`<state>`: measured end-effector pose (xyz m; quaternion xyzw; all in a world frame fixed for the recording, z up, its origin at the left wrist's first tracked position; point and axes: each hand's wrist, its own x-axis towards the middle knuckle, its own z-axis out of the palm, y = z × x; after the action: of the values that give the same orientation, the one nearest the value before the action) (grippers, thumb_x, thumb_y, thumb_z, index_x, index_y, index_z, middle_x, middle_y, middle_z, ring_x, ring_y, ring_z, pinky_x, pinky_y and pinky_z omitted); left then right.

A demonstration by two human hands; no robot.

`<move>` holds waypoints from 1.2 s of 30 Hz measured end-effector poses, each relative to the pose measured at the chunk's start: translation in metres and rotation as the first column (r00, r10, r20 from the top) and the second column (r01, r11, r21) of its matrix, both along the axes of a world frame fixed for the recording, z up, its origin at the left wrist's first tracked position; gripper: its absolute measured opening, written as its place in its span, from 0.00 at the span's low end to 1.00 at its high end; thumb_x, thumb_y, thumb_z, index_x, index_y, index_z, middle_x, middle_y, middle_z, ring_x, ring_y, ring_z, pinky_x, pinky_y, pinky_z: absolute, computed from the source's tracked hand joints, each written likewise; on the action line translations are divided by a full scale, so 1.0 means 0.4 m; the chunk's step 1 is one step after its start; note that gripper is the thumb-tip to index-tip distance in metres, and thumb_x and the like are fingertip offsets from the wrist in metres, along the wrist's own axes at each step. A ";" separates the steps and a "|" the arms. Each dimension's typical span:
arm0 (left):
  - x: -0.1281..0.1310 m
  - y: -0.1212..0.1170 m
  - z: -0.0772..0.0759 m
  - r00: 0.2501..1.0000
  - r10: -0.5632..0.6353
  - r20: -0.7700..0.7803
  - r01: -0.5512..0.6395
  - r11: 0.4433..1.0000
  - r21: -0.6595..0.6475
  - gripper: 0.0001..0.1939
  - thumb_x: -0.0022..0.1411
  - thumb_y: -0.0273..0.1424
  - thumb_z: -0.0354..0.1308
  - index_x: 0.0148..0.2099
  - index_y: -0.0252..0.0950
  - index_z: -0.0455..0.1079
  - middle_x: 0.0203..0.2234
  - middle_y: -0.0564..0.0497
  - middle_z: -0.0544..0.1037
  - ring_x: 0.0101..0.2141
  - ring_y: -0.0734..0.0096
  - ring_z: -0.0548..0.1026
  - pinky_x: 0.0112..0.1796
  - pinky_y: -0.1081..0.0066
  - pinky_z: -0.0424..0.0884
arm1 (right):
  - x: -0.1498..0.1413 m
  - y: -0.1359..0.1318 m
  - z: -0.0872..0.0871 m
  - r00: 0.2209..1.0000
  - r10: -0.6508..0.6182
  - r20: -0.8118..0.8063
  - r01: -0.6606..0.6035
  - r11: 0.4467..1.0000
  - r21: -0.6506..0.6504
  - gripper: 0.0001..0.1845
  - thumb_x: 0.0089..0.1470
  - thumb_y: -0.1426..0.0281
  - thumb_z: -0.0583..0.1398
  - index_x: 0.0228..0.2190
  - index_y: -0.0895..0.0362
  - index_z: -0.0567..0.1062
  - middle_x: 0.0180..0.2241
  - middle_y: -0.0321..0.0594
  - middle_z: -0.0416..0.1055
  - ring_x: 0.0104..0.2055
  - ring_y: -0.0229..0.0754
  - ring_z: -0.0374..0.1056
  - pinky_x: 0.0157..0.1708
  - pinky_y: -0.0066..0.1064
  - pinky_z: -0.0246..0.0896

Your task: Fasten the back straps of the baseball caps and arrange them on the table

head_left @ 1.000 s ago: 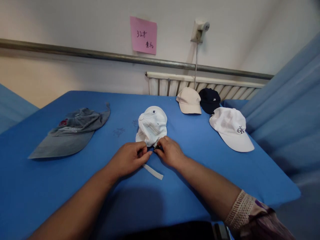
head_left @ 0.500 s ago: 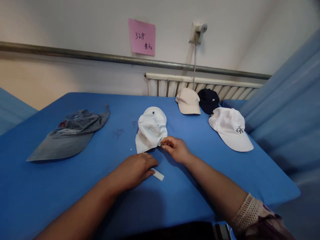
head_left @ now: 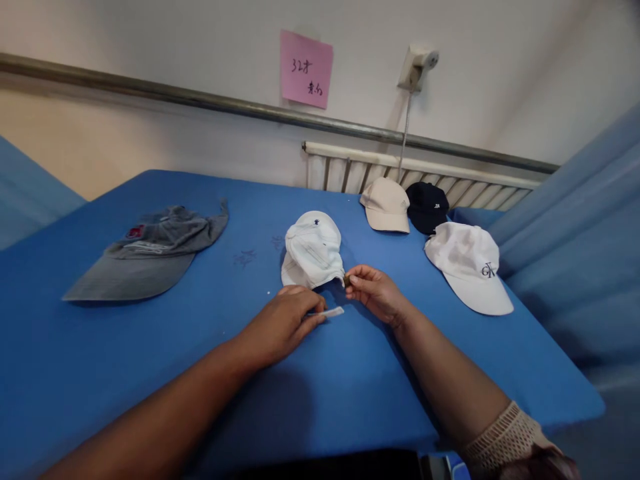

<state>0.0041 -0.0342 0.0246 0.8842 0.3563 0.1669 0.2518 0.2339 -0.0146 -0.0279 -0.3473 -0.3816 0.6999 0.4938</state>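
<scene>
A white baseball cap [head_left: 314, 252] with a small dark emblem lies on the blue-covered table, its back opening towards me. My left hand [head_left: 286, 321] is closed on the cap's white strap [head_left: 334, 312], whose free end sticks out past the fingers to the right. At the cap's right rear edge, my right hand [head_left: 374, 292] pinches a small dark brass-coloured buckle [head_left: 347, 280] between thumb and fingers. A short gap separates the strap end from the buckle. The left fingers partly hide the cap's near edge.
A grey cap [head_left: 145, 257] lies at the left of the blue table [head_left: 240, 413]. To the right are a beige cap [head_left: 386, 205], a navy cap [head_left: 427, 207] and another white cap [head_left: 467, 267]. Behind stand a radiator [head_left: 350, 170] and a rail; a blue curtain [head_left: 575, 267] hangs right.
My left hand has lifted the strap and brought its end up and right towards the buckle. My right hand has turned the buckle outward. The camera view has tilted slightly.
</scene>
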 end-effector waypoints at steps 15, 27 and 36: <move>0.031 0.025 -0.058 0.930 0.301 0.213 -0.237 0.930 -0.282 0.12 0.63 0.38 0.51 0.38 0.36 0.72 0.28 0.54 0.76 0.29 0.71 0.70 0.32 0.72 0.64 | -0.027 -0.014 -0.004 0.998 0.018 0.053 -0.020 0.999 0.037 0.11 0.44 0.65 0.70 0.29 0.55 0.76 0.33 0.36 0.73 0.28 0.34 0.66 0.33 0.31 0.65; 0.029 0.031 -0.060 0.928 0.272 0.255 -0.159 0.907 -0.391 0.12 0.61 0.37 0.52 0.34 0.36 0.72 0.23 0.56 0.71 0.26 0.73 0.66 0.29 0.74 0.62 | -0.028 -0.010 -0.014 0.997 0.038 0.064 -0.043 0.996 0.074 0.11 0.45 0.64 0.70 0.29 0.55 0.77 0.33 0.37 0.73 0.28 0.35 0.66 0.32 0.32 0.65; 0.027 0.031 -0.066 0.932 0.284 0.227 -0.185 0.907 -0.379 0.13 0.61 0.39 0.52 0.35 0.36 0.72 0.24 0.55 0.73 0.27 0.72 0.68 0.29 0.73 0.62 | -0.030 -0.008 -0.014 0.996 0.051 0.073 -0.056 0.996 0.066 0.13 0.44 0.62 0.70 0.29 0.55 0.76 0.37 0.38 0.72 0.28 0.34 0.65 0.32 0.32 0.64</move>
<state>0.0151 -0.0218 -0.0016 0.7431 0.4462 0.2517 0.4306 0.2217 -0.0179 -0.0333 -0.3446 -0.4318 0.6867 0.4724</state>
